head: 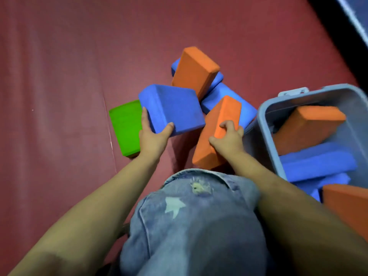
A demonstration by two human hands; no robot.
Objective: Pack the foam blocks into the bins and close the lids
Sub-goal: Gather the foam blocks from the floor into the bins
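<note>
Both hands busy: left hand (153, 136) grips blue block (173, 108), right hand (229, 136) grips orange block (217, 132) w/ curled fingers, prob. one each to load faster. Open bin (266, 124) just right, part-filled.

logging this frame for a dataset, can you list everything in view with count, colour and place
blue block in hand: 1, blue, lifted at centre, left hand grips it
orange block in hand: 1, orange, tilted beside the bin, right hand grips it
green block: 1, green, on the floor, left of the blue block in hand
pile blocks: 1 orange on at least 2 blue, on the floor behind the hands
bin: 1, grey, open, at the right
blocks in bin: at least 2 orange, about 2 blue, partly cut off
floor mat: 1, dark red
jeans: blue denim, bottom centre
left hand: 1, fingers round the blue block
right hand: 1, fingers curled over the orange block
</note>
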